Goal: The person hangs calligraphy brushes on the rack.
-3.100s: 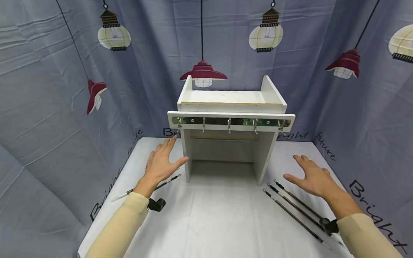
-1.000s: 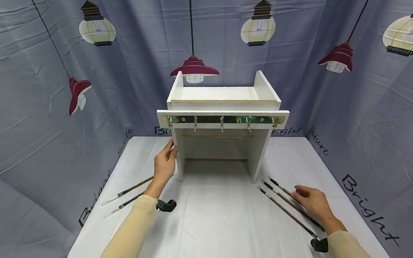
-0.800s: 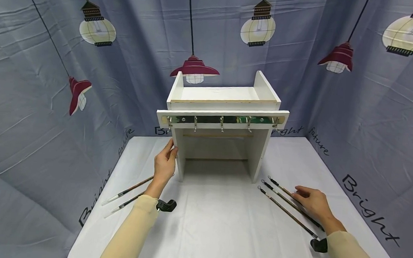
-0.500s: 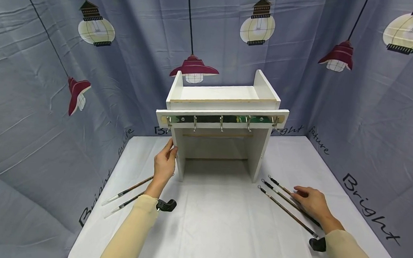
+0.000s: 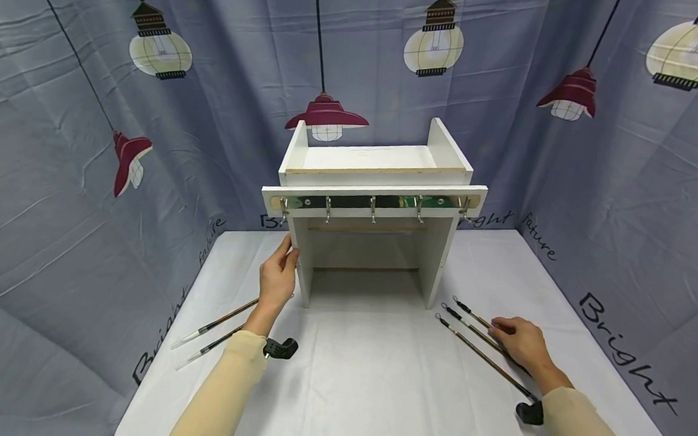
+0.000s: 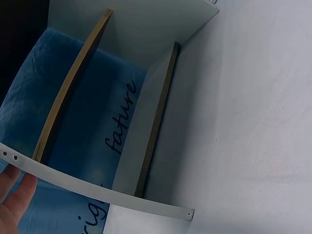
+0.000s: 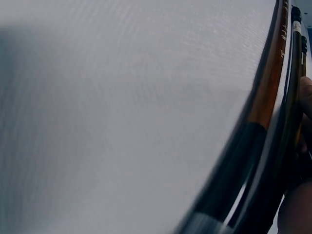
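Observation:
A white wooden shelf unit [image 5: 380, 179] stands on the table, a row of metal hooks [image 5: 373, 208] along its front board. My left hand [image 5: 277, 280] touches the outer face of its left side panel [image 6: 102, 191], fingertips against the wood. On the right, three ink brushes with hanging loops lie side by side: a near one [image 5: 484, 354], a middle one [image 5: 461, 318] and a far one [image 5: 472, 313]. My right hand [image 5: 522, 345] is at the far brush, fingers bent beside its shaft. Whether they pinch it is hidden.
Two more brushes lie left of the unit: an upper one [image 5: 225, 317] and a lower one [image 5: 218, 343], each partly behind my left forearm. Grey-blue curtain [image 5: 224, 106] surrounds the white tabletop [image 5: 340, 389] at the back and sides.
From a spread pose above the table, my left hand has come to the panel and my right hand down to the brushes. Lately the right hand has shifted slightly left; the brushes lie still.

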The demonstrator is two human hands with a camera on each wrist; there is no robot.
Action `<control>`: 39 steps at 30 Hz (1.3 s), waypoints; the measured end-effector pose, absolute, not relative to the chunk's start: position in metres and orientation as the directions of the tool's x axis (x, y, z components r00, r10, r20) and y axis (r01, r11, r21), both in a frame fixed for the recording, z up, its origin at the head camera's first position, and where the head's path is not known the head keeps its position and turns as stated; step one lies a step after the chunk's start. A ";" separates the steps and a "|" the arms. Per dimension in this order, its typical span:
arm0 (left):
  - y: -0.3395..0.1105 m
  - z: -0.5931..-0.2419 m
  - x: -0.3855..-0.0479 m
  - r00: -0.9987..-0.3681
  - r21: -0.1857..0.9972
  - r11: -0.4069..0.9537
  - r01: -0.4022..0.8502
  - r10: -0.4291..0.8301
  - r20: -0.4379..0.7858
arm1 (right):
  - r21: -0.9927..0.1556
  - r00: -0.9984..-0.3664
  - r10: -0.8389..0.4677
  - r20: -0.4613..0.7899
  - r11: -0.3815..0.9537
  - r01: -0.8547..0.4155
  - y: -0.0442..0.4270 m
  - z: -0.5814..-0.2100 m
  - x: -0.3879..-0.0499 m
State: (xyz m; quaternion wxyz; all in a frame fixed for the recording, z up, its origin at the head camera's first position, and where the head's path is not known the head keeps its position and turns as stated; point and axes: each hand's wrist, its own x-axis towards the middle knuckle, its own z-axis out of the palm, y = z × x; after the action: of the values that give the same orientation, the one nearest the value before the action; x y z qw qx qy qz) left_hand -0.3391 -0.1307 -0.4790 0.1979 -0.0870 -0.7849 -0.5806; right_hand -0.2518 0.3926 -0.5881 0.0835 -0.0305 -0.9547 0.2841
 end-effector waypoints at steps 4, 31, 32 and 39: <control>-0.131 -0.478 -0.339 -0.906 0.873 0.322 0.365 -0.094 0.414 | -0.553 -0.981 0.119 0.154 0.833 0.014 0.391 -0.590 -0.252; -0.130 -0.479 -0.339 -0.901 0.874 0.321 0.365 -0.116 0.419 | -0.544 -0.961 0.173 0.218 0.838 0.027 0.383 -0.591 -0.251; -0.130 -0.479 -0.339 -0.901 0.873 0.324 0.364 -0.117 0.419 | -0.545 -0.958 0.175 0.226 0.838 0.024 0.383 -0.591 -0.251; -0.130 -0.478 -0.341 -0.898 0.873 0.318 0.370 -0.119 0.424 | -0.548 -0.942 0.202 0.268 0.836 0.024 0.390 -0.581 -0.251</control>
State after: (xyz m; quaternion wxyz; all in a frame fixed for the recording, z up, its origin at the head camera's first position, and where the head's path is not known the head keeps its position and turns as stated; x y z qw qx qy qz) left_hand -0.3406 -0.1296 -0.4785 0.2115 -0.0800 -0.7839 -0.5783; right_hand -0.2514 0.3896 -0.5814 0.1593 -0.0598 -0.9448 0.2801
